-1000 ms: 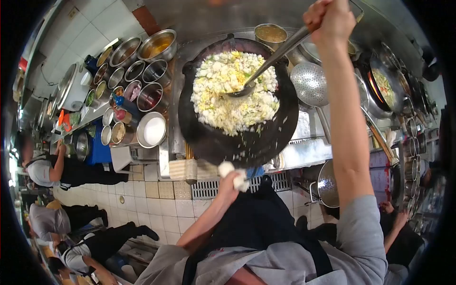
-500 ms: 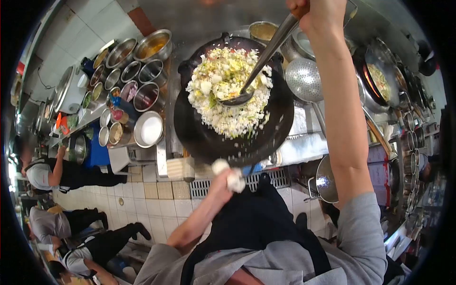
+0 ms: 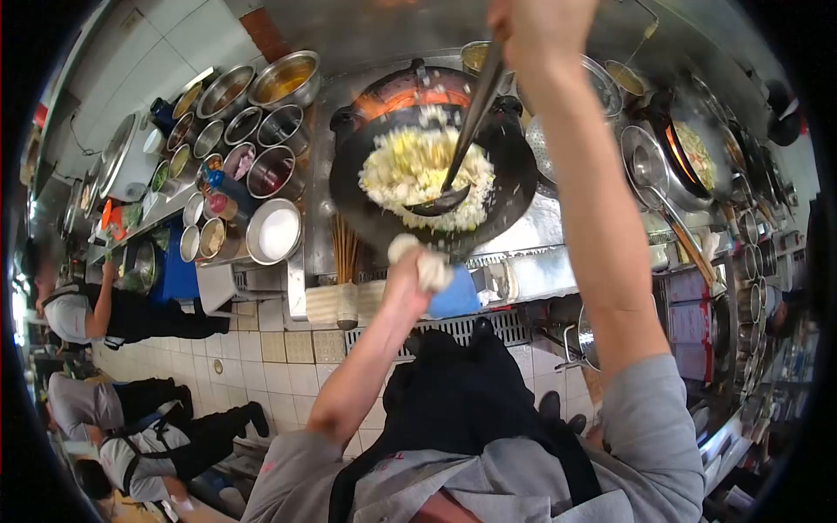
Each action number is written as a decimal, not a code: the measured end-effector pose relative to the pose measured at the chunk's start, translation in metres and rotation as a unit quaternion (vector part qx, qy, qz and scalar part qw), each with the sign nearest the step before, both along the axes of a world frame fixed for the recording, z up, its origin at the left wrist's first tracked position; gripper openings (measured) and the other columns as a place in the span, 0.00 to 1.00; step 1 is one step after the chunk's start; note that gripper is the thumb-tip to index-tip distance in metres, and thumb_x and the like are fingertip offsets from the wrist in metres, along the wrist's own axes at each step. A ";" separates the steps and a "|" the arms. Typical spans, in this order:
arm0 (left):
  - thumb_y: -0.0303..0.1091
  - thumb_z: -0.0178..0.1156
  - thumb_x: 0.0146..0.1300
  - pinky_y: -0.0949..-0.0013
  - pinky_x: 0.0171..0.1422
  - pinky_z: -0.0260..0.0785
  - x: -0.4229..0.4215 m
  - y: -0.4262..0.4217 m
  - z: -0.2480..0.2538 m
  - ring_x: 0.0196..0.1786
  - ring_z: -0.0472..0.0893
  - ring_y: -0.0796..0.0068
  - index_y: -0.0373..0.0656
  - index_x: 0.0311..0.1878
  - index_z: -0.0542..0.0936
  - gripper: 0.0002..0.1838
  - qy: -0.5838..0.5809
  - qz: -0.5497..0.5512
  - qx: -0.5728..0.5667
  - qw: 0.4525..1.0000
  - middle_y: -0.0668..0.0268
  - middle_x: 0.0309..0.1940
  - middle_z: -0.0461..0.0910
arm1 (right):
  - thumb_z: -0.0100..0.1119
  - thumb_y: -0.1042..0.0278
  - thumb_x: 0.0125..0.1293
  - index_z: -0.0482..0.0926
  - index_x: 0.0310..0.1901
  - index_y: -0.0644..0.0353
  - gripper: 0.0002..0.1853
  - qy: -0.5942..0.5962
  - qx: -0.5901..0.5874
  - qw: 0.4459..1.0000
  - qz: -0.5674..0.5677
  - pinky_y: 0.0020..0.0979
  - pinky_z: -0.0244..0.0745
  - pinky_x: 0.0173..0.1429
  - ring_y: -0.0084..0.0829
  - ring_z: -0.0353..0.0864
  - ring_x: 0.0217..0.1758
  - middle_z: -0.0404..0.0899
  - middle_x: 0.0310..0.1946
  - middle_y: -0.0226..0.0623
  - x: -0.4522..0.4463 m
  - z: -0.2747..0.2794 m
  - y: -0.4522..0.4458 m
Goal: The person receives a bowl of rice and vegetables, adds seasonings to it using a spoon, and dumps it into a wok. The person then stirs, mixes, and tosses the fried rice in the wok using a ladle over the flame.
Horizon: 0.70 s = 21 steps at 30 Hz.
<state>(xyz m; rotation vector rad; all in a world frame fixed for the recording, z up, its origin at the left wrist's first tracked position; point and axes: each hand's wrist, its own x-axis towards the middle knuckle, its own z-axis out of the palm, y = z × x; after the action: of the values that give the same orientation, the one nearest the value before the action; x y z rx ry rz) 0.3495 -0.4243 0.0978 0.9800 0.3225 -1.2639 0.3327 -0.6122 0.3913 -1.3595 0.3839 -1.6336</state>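
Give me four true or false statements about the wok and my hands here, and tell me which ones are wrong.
1. The right hand grips the ladle. True.
2. The left hand is empty. False: it holds a whitish cloth by the near rim of the wok.
3. An orange glow shows beyond the wok's far rim. True.
4. The bowl with white contents stands right of the wok. False: it stands left.

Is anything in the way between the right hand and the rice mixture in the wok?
Nothing visible. The right hand holds the ladle, which slants unobstructed to the rice mixture in the wok. The left hand, with a white cloth, is at the wok's near side, off that line.
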 end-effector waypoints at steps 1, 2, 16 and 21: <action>0.32 0.54 0.64 0.59 0.36 0.78 0.011 -0.017 -0.016 0.33 0.81 0.66 0.39 0.37 0.75 0.07 -0.013 0.004 0.030 0.999 0.59 0.30 0.81 | 0.64 0.59 0.65 0.70 0.17 0.57 0.21 -0.003 -0.031 0.999 -0.037 0.25 0.55 0.19 0.15 0.60 0.16 0.66 0.13 0.22 0.011 -0.017 0.002; 0.31 0.55 0.63 0.58 0.37 0.79 0.004 -0.013 -0.032 0.35 0.82 0.66 0.38 0.41 0.75 0.07 -0.032 -0.006 0.036 0.999 0.59 0.32 0.81 | 0.64 0.61 0.64 0.72 0.18 0.60 0.20 0.036 -0.075 0.991 -0.107 0.24 0.55 0.22 0.14 0.60 0.20 0.66 0.15 0.21 0.024 -0.048 -0.013; 0.30 0.59 0.55 0.60 0.32 0.76 0.075 -0.052 -0.102 0.31 0.81 0.67 0.43 0.37 0.77 0.07 -0.064 -0.018 0.006 0.998 0.64 0.31 0.78 | 0.49 0.51 0.70 0.66 0.21 0.53 0.21 -0.053 -0.219 0.960 0.167 0.26 0.52 0.15 0.21 0.58 0.10 0.59 0.09 0.25 -0.057 0.086 0.023; 0.40 0.65 0.57 0.59 0.37 0.74 0.085 -0.055 -0.103 0.36 0.81 0.69 0.44 0.47 0.76 0.17 -0.091 -0.061 0.023 0.994 0.65 0.33 0.80 | 0.53 0.63 0.67 0.71 0.16 0.58 0.20 0.085 -0.120 0.977 0.157 0.25 0.57 0.17 0.20 0.66 0.12 0.70 0.10 0.31 0.026 -0.094 -0.016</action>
<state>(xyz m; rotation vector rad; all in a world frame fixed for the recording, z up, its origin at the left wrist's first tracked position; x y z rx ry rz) 0.4341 -0.4795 -0.0051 1.1597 0.1530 -1.2714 0.3590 -0.6280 0.2972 -1.6553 0.0638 -1.3367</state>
